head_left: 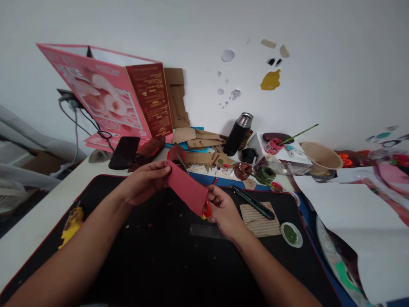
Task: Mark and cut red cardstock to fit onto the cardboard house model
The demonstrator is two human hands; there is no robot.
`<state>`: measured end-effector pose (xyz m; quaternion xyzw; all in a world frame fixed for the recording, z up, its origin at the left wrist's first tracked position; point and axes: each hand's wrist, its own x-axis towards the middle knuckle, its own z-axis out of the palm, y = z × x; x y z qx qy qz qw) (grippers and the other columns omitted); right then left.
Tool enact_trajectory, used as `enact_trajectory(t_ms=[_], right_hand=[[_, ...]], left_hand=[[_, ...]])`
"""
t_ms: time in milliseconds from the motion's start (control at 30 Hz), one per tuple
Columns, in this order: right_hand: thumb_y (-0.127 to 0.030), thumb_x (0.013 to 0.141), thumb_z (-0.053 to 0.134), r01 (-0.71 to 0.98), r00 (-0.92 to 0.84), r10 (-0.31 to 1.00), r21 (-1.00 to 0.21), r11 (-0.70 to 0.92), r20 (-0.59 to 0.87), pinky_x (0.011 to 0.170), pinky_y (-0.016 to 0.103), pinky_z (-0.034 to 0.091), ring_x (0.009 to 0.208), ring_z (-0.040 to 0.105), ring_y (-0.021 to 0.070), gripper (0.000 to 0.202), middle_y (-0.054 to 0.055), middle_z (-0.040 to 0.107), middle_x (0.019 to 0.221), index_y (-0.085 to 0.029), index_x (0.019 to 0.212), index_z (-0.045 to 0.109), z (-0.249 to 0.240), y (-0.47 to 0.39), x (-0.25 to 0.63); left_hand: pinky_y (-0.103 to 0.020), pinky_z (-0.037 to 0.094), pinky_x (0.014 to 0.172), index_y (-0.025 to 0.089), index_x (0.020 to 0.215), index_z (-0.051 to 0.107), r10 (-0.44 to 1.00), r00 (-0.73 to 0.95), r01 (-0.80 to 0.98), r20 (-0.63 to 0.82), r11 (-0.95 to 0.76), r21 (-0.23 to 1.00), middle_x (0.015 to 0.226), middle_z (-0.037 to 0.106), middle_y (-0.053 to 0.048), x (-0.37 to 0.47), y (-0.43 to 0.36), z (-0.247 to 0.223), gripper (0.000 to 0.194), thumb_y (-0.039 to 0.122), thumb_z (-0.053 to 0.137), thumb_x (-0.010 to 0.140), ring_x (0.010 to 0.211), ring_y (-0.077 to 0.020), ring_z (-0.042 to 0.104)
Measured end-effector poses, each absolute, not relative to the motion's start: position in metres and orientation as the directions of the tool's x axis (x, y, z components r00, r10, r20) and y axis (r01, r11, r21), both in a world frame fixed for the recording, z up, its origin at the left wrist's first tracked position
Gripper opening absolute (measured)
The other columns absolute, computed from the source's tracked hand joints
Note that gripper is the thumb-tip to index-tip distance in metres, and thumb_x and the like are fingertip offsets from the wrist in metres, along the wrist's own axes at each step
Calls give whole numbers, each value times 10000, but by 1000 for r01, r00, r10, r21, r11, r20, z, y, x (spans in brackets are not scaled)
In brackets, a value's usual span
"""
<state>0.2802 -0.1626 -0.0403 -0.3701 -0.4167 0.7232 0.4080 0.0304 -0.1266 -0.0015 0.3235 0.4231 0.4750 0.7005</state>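
My left hand [145,182] pinches the upper left corner of a flat red piece of card [187,187], thumb on top. At the card's lower right end, my right hand [223,209] is closed around the red and yellow handles of a pair of scissors [207,209]. The metal blade tip shows beyond the card's upper edge; the rest of the blades is hidden behind the card. Both hands are raised above a black mat [153,260]. A clear ruler [206,231] lies on the mat below my right hand.
Right of my hands are a dark green cutter pen [254,202], corrugated cardboard [260,224] and a dish of green paint [291,234]. Behind stand a black flask [235,138] and open paint jars [244,170]. A phone [124,152] and pink box [111,98] are at the back left.
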Motion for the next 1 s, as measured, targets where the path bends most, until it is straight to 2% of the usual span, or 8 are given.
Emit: enact_trajectory(t_ms=[133,267,433,567,667,800,900,1000], right_hand=[[-370,769,905,-324,-438,878,-878,-354,-192,407,163,228,437,329,36,363,-62,630,675,-200,956,645,-50,-168,288],[-409,773,890,-358,-463,863,-848,-390,-201,420,169,234,439,380,54,424,-42,659,677,-206,1077,675,-60,-169,293],[-581,762,906,-331,-478,849,-848,-414,-227,554,238,482,630,617,144,538,11,724,851,-232,1111,692,-58,-169,289],[-635,742,935,-254,-557,804,-879,-403,-207,594,248,506,667,628,151,567,0,712,844,-230,1069,710,-56,-172,292],[-753,792,848,-290,-602,785,-876,-386,-147,519,232,463,563,589,136,595,-21,650,701,-210,972,684,-63,-173,301],[-765,899,747,-343,-592,801,-871,-352,-91,544,252,502,593,653,157,664,6,688,775,-199,1240,676,-71,-172,314],[-750,925,731,-345,-630,774,-871,-349,-60,585,266,532,676,732,193,738,53,744,860,-195,1401,626,-75,-170,316],[-729,924,752,-327,-660,750,-880,-343,-47,671,295,564,778,779,221,754,101,787,953,-192,1438,621,-78,-170,314]], left_hand=[[-301,635,769,166,877,830,934,197,-380,-297,352,855,890,790,-81,47,-122,0,264,261,993,692,784,-194,739],[-292,635,770,179,861,834,945,154,-358,-289,326,875,887,786,-66,57,-124,4,278,264,1011,664,775,-184,731],[-264,613,728,196,858,847,922,225,-286,-315,372,883,858,772,-60,71,-138,8,330,364,1034,644,737,-167,710],[-285,591,690,195,891,846,916,273,-161,-293,344,925,846,766,-67,75,-138,13,337,415,999,687,718,-182,688],[-296,593,712,205,866,819,967,110,-175,-229,246,953,910,777,-59,63,-124,17,345,393,1008,647,781,-198,698],[-219,473,537,204,847,764,981,-154,-145,-121,99,984,767,703,4,35,-97,22,318,326,985,654,625,-113,581],[-231,359,416,227,1032,734,972,-193,-20,-131,130,991,728,660,32,20,-80,30,408,369,938,709,503,-104,498],[-240,350,435,241,1146,693,969,-221,77,-114,133,988,733,663,42,14,-69,38,456,410,890,771,483,-111,477]])
